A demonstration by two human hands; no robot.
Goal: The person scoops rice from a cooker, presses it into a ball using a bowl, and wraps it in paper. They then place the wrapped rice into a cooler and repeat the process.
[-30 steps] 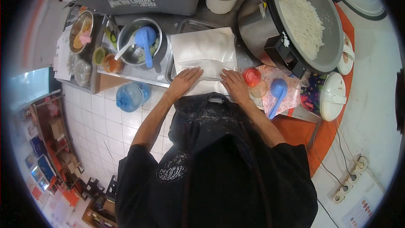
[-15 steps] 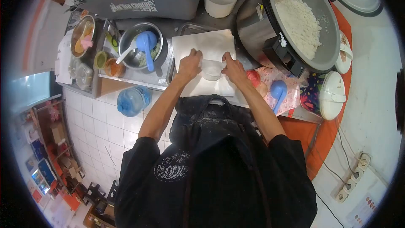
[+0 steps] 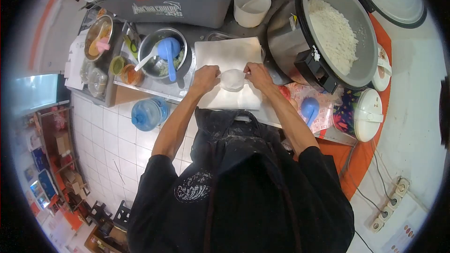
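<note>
A rounded, whitish bundle (image 3: 232, 80), seemingly in thin translucent plastic, rests on a stack of pale wrapping paper (image 3: 227, 51); what is inside I cannot make out. At its left side my left hand (image 3: 206, 78) is closed, the fingertips pinching the edge of the plastic. On the opposite side my right hand (image 3: 257, 76) is likewise closed in a pinch on the plastic. The paper lies over a metal tray (image 3: 218, 36), whose far rim shows behind it.
On the right stands an open cooker (image 3: 300, 28) of white rice (image 3: 333, 33). A metal bowl (image 3: 183, 37) with a blue ladle (image 3: 169, 49) sits left, near sauce tubs. Behind are a grey cooler box (image 3: 187, 2) and white tub (image 3: 251, 9). Another blue scoop (image 3: 310, 108) lies right.
Both hands have shifted slightly toward me and turned inward at the plastic. What looked like an open, bowl-like shape is now a rounded mound. The view has moved a little.
</note>
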